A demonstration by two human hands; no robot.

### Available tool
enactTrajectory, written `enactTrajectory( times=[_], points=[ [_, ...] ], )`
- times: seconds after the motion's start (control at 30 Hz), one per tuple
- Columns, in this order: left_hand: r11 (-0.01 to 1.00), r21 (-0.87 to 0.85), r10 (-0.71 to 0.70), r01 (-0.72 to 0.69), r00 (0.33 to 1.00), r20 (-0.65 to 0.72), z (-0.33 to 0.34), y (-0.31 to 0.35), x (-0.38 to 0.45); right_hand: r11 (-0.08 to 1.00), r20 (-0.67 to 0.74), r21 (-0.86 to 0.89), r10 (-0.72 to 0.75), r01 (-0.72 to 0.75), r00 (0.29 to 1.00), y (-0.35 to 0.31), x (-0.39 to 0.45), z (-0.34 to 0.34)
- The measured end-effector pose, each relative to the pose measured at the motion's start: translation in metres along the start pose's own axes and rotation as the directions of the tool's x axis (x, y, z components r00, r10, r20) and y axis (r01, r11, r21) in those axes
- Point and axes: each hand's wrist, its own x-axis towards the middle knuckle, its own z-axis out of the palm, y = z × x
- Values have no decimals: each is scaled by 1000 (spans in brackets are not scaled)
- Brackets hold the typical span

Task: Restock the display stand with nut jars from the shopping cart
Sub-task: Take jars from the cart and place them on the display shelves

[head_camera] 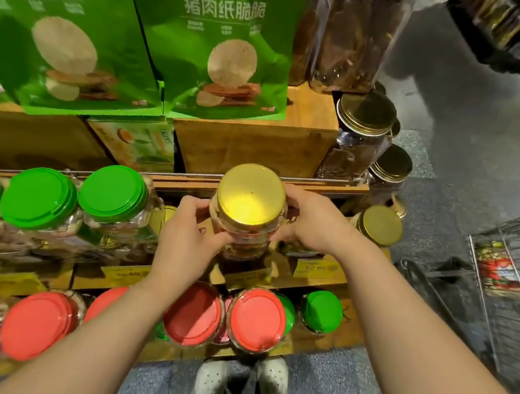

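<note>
A clear plastic nut jar with a gold metal lid is held between the left hand and right hand, fingers curled round its sides, above the wooden display stand's middle shelf. Placement is in hand; lowering into the gap beneath the fingers, seemingly free, is called for next.

A clear, glossy plastic jar is capped by a smooth gold lid of metallic sheen, on which a bright glare is caught. To the left of the jar, smooth green plastic lids with a soft shine are seen; below it, matt red plastic lids. Behind the jar, the stand is made of varnished wood with visible grain. Above the stand, glossy green foil-like bags are set. To the right of the jar, a cart of bare metal wire is seen on speckled, matt flooring.
</note>
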Motion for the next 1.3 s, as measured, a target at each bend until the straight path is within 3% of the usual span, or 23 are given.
enactTrajectory(
  times=[0.33,0.53,0.8,0.9,1.07,1.3],
  points=[
    [999,47,20,-21,1000,21,-2,4,0,997,24,-27,67,-66,997,-9,-12,2],
    [995,91,29,-43,988,150,-14,24,-2,991,-41,5,131,-131,991,-20,-35,-4],
    [990,124,39,-60,986,162,-37,65,-27,983,-230,153,140,-106,963,-24,-89,-9],
    [974,163,132,-156,980,148,-46,90,-43,978,-276,176,162,-116,947,-25,-122,-16],
    [907,268,303,-323,946,116,-58,148,-57,972,-372,62,235,-228,898,-20,-182,-45],
    [705,353,514,-616,786,344,-18,231,-110,924,-528,-42,302,-380,794,1,-273,-83]
  ],
)
